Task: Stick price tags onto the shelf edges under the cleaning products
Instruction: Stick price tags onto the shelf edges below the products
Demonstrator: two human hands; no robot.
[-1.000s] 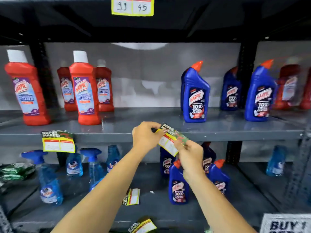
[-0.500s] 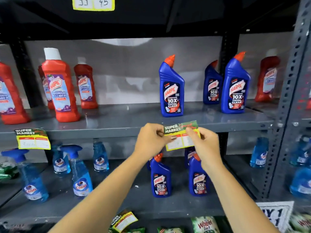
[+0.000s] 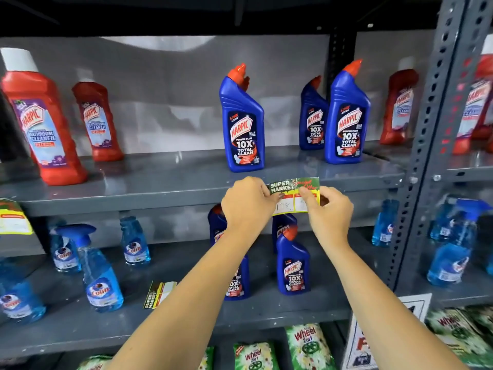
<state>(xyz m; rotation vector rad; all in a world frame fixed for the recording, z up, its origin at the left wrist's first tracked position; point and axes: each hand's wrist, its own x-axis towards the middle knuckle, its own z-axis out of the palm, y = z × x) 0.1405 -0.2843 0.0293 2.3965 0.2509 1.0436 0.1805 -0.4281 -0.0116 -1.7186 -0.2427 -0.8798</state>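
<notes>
A green, yellow and white "Super Market" price tag point(image 3: 293, 192) lies level against the front edge of the grey middle shelf point(image 3: 160, 201), just below a blue Harpic toilet-cleaner bottle point(image 3: 242, 124). My left hand point(image 3: 246, 202) pinches the tag's left end. My right hand point(image 3: 330, 209) presses its right part with the fingertips. Another blue Harpic bottle point(image 3: 346, 118) stands further right on the same shelf. A second tag point(image 3: 12, 217) is stuck on the same shelf edge at the far left.
Red Harpic bathroom-cleaner bottles point(image 3: 42, 121) stand at the left of the middle shelf. Below are blue Colin spray bottles point(image 3: 98, 273), more blue Harpic bottles point(image 3: 292, 265) and a loose tag point(image 3: 158, 293) lying flat. A perforated grey upright point(image 3: 432, 134) bounds the right side.
The tag has turned from tilted to level and now rests on the shelf edge under the blue bottle. Both hands rose with it, and the view shifted right and closer.
</notes>
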